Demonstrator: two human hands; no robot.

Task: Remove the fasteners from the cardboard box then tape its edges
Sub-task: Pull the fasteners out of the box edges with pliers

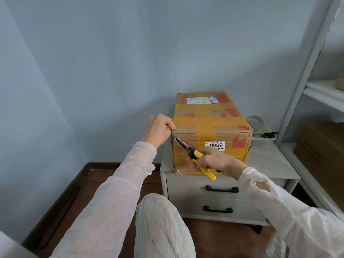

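Cardboard box [208, 116] corner in left grip [158, 130], right grip [216, 161] tight around pliers [195, 154] at fastener [175, 139]

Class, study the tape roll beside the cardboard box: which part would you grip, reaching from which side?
I would pinch the upper rim of the tape roll, fingers through its open centre, from above right: the cardboard box hides its left edge and scissors lie just in front.

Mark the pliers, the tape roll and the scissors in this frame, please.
needle-nose pliers [191, 153]: head view, on the pivot just above the yellow handles.
tape roll [255, 116]: head view, on its upper rim.
scissors [268, 135]: head view, on the black handle loop.
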